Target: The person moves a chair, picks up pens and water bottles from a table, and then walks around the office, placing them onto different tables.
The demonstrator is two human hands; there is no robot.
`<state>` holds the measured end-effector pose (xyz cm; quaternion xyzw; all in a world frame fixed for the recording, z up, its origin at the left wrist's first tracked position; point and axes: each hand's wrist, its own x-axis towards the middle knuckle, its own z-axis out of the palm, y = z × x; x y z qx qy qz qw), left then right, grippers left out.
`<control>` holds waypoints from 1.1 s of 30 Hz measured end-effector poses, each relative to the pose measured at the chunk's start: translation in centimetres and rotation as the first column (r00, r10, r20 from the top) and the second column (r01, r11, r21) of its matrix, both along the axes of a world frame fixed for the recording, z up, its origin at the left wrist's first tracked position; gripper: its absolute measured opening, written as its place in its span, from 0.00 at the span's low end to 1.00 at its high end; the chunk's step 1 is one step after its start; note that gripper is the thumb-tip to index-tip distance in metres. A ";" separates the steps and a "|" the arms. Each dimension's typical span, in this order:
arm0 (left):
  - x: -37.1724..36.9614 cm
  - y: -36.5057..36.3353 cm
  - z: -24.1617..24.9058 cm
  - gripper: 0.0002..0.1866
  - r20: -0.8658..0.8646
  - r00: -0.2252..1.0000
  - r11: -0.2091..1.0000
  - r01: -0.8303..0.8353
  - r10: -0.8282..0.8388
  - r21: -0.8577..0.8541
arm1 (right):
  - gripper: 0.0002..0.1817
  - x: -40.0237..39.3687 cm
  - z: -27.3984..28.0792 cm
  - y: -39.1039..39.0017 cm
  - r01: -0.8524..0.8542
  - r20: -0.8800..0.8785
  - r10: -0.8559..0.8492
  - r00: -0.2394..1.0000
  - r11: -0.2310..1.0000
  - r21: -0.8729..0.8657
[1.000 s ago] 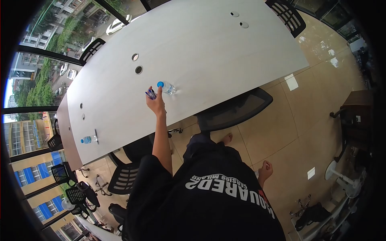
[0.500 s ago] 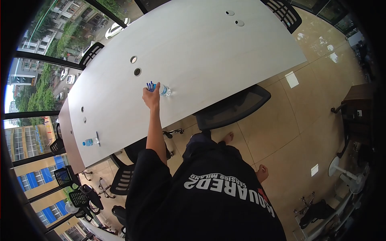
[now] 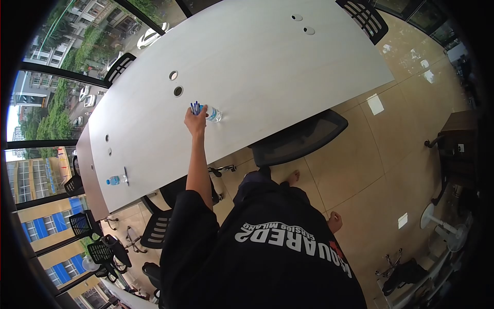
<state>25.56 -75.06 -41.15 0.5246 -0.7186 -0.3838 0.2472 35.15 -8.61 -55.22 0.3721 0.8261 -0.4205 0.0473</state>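
The left hand (image 3: 195, 122) is curled around several pens (image 3: 195, 107), its thumb against or just beside the upper part of a water bottle (image 3: 214, 115) that seems upright on the table (image 3: 257, 67); whether it grips the bottle is unclear. The step looks like handling pens at the bottle; moving either calls for steady fingers. The right hand (image 3: 335, 222) hangs half-curled, its contents indiscernible. Another bottle (image 3: 116, 180) stands near the table's edge.
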 end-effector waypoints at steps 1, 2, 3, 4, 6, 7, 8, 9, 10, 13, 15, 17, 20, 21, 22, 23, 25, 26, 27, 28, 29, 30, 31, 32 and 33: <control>-0.1 0.1 0.0 0.17 -0.012 1.000 1.000 -0.003 0.003 -0.001 | 0.10 -0.2 0.2 -0.1 0.005 -0.007 -0.005 1.000 1.000 -0.015; -0.1 0.2 -0.1 0.17 -0.024 1.000 1.000 -0.001 0.001 0.002 | 0.10 -0.4 0.3 -0.2 0.011 -0.015 -0.011 1.000 1.000 -0.029; -0.2 0.3 -0.2 0.17 -0.037 0.999 1.000 0.001 -0.001 0.004 | 0.10 -0.5 0.2 0.0 0.016 -0.022 -0.017 1.000 0.999 -0.043; -0.3 0.3 -0.3 0.17 -0.049 0.999 1.000 0.003 -0.003 0.007 | 0.10 -0.6 0.1 0.0 0.012 -0.024 -0.013 1.000 0.999 -0.047; -0.7 0.3 -0.4 0.17 -0.054 0.999 1.000 0.001 0.000 0.017 | 0.10 -0.7 0.1 0.2 0.004 -0.026 -0.005 1.000 0.999 -0.051; -0.8 0.3 -0.5 0.18 -0.055 0.998 1.000 -0.002 0.003 0.022 | 0.10 -0.7 0.2 0.3 0.008 -0.021 -0.009 1.000 0.999 -0.053; -0.9 0.3 -0.6 0.18 -0.051 0.999 0.999 -0.007 0.008 0.034 | 0.10 -0.8 0.3 0.3 0.011 -0.017 -0.012 1.000 0.998 -0.057; -1.1 0.2 -0.7 0.18 -0.047 0.999 0.999 -0.011 0.013 0.045 | 0.10 -0.9 0.3 0.3 0.013 -0.013 -0.014 1.000 0.998 -0.062; -1.1 0.1 -0.8 0.19 -0.043 0.999 0.998 -0.016 0.018 0.056 | 0.10 -0.9 0.3 0.2 0.015 -0.007 -0.016 1.000 0.999 -0.052; -1.0 -0.1 0.3 0.22 0.022 0.999 0.988 -0.046 0.043 0.150 | 0.11 -0.7 0.1 0.2 0.024 0.010 -0.023 1.000 0.999 -0.039; -0.3 0.5 2.7 0.24 -0.186 0.975 0.908 -0.030 0.117 0.417 | 0.12 -0.5 0.0 0.3 0.032 0.022 -0.031 0.999 0.998 -0.054; 0.8 0.8 3.7 0.25 -0.389 0.897 0.755 0.103 0.211 0.647 | 0.12 -0.5 0.9 -0.6 0.010 0.044 -0.010 0.999 1.000 -0.005; 2.6 0.8 3.8 0.25 -0.570 0.758 0.507 0.373 0.317 0.777 | 0.13 -0.1 1.1 -0.7 -0.038 0.054 0.036 0.998 0.999 0.031; 2.8 1.0 3.4 0.23 -0.585 0.747 0.457 0.421 0.316 0.784 | 0.13 -0.1 1.2 -0.9 -0.058 0.052 0.056 0.997 0.998 0.036; 2.9 1.3 2.9 0.22 -0.600 0.735 0.406 0.466 0.317 0.786 | 0.13 -0.2 1.2 -1.1 -0.051 0.061 0.049 0.997 0.998 0.033; 2.9 1.6 2.3 0.20 -0.613 0.722 0.353 0.510 0.319 0.784 | 0.12 -0.2 1.3 -1.3 -0.043 0.071 0.041 0.997 0.999 0.031; 2.4 2.8 1.7 0.14 -0.648 0.692 0.265 0.592 0.317 0.761 | 0.12 -0.6 1.8 -1.8 -0.040 0.077 0.038 0.996 0.999 0.024; 2.0 3.4 1.4 0.14 -0.656 0.681 0.247 0.609 0.325 0.754 | 0.11 -0.7 2.1 -2.0 -0.043 0.074 0.041 0.996 0.999 0.020; 1.5 3.9 1.0 0.13 -0.665 0.668 0.229 0.627 0.333 0.744 | 0.11 -0.9 2.1 -2.0 -0.045 0.070 0.044 0.997 0.999 0.016; 1.1 4.4 0.5 0.12 -0.658 0.685 0.258 0.606 0.313 0.753 | 0.10 -1.2 2.1 -2.0 -0.050 0.063 0.049 0.997 0.999 0.015; 0.6 4.9 0.1 0.12 -0.650 0.702 0.286 0.584 0.293 0.760 | 0.10 -1.5 2.2 -2.0 -0.052 0.055 0.051 0.997 0.999 0.014; 0.1 5.3 -0.3 0.12 -0.640 0.718 0.313 0.563 0.272 0.765 | 0.10 -1.6 2.0 -1.8 -0.054 0.048 0.053 0.997 0.998 0.014; -0.4 5.6 -0.6 0.13 -0.623 0.744 0.329 0.542 0.240 0.773 | 0.10 -1.6 1.7 -1.8 -0.061 0.009 0.060 0.998 0.998 0.020; -0.9 5.8 -0.9 0.14 -0.605 0.769 0.345 0.521 0.209 0.781 | 0.10 -1.6 1.4 -1.7 -0.067 -0.028 0.068 0.997 0.997 0.026; -1.4 5.8 -1.5 0.15 -0.585 0.792 0.361 0.500 0.177 0.787 | 0.09 -1.7 1.6 -1.9 -0.073 -0.066 0.075 0.995 0.997 0.033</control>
